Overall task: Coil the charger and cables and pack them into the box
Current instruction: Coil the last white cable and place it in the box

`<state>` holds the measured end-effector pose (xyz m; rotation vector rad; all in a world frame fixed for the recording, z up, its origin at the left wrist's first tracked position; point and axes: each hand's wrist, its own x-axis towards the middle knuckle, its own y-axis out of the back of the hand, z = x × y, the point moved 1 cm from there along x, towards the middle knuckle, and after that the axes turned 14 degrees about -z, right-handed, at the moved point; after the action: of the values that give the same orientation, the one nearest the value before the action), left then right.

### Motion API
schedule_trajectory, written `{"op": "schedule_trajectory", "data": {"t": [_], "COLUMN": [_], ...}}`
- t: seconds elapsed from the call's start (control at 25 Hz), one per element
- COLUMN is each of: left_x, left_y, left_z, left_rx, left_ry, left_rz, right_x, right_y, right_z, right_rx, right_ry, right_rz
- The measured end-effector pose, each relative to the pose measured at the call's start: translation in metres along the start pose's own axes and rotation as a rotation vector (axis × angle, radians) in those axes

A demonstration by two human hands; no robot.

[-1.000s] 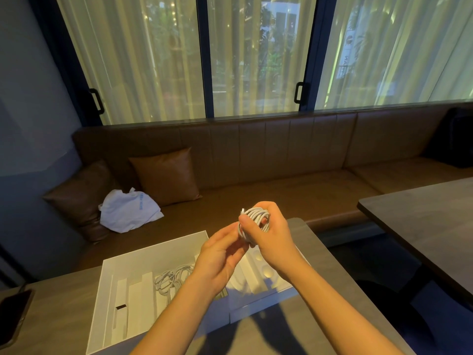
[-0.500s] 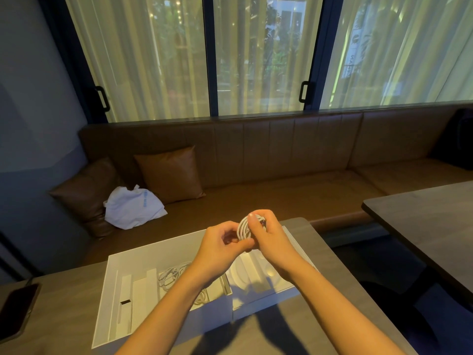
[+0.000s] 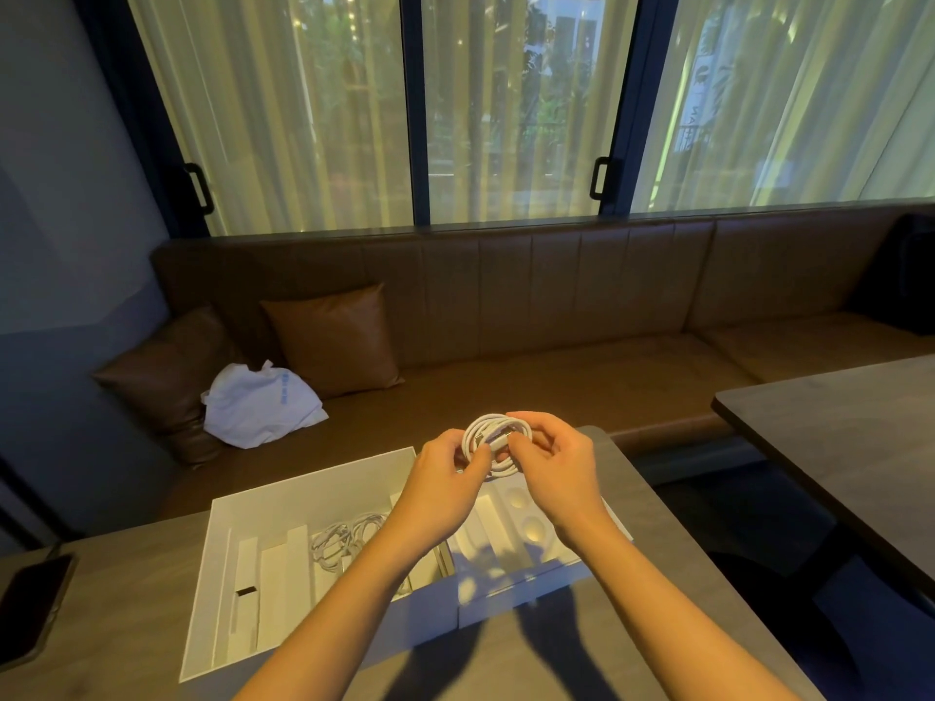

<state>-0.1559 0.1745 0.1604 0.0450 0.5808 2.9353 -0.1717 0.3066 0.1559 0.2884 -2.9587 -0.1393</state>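
A coiled white cable (image 3: 495, 433) is held between both hands above the far edge of the table. My left hand (image 3: 441, 485) pinches the coil's left side and my right hand (image 3: 554, 470) grips its right side, its fingers curled over the loops. Below them stands an open white box (image 3: 303, 498) with white dividers; another loosely coiled white cable (image 3: 344, 541) lies in its middle. A white moulded insert (image 3: 526, 528) with round hollows fills the box's right part.
A dark phone (image 3: 30, 607) lies at the table's left edge. A brown bench runs behind the table, with two brown cushions (image 3: 334, 339) and a white bag (image 3: 258, 404) on it. A second table (image 3: 840, 437) stands to the right.
The coil has turned from edge-on to lying flatter, facing me, and my hands have spread to either side of it. The camera has tilted slightly.
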Motion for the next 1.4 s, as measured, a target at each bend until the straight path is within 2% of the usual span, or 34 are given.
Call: {"op": "schedule_trajectory", "data": {"t": [0.16,0.28,0.36,0.44,0.56,0.68,0.84,1.0,1.12,1.24,1.4], "left_x": [-0.001,-0.002,0.0,0.0,-0.002,0.001,0.0,0.002,0.005,0.008,0.017], "left_y": [0.001,-0.004,-0.001,0.007,0.02,0.03,0.047,0.073,0.096,0.116,0.119], "left_z": [-0.001,-0.003,-0.006,-0.009,-0.015,-0.025,-0.05,-0.09,-0.127,-0.161,-0.203], "left_rx": [-0.085,-0.083,-0.251,-0.523,-0.842,-0.819,-0.728,-0.801,-0.699,-0.608,-0.542], "left_ry": [0.022,0.043,0.072,0.11,0.161,0.16,0.21,0.314,0.407,0.447,0.541], "left_rz": [-0.084,-0.076,-0.101,-0.145,-0.133,-0.072,0.089,0.393,0.589,0.64,0.597], "right_x": [0.006,0.01,0.012,0.012,0.01,0.013,0.029,0.053,0.072,0.095,0.119], "right_y": [0.012,0.015,0.016,0.017,0.016,0.003,-0.026,-0.072,-0.111,-0.148,-0.174], "right_z": [-0.006,-0.006,-0.004,-0.001,0.003,0.009,0.024,0.045,0.061,0.09,0.14], "right_rx": [0.042,0.034,0.143,0.23,0.027,0.044,0.148,0.238,0.257,0.125,-0.123], "right_ry": [-0.051,-0.113,-0.182,-0.229,-0.182,-0.157,-0.24,-0.388,-0.482,-0.553,-0.593], "right_rz": [-0.162,-0.17,-0.235,-0.366,-0.397,-0.339,-0.365,-0.406,-0.44,-0.43,-0.442]}}
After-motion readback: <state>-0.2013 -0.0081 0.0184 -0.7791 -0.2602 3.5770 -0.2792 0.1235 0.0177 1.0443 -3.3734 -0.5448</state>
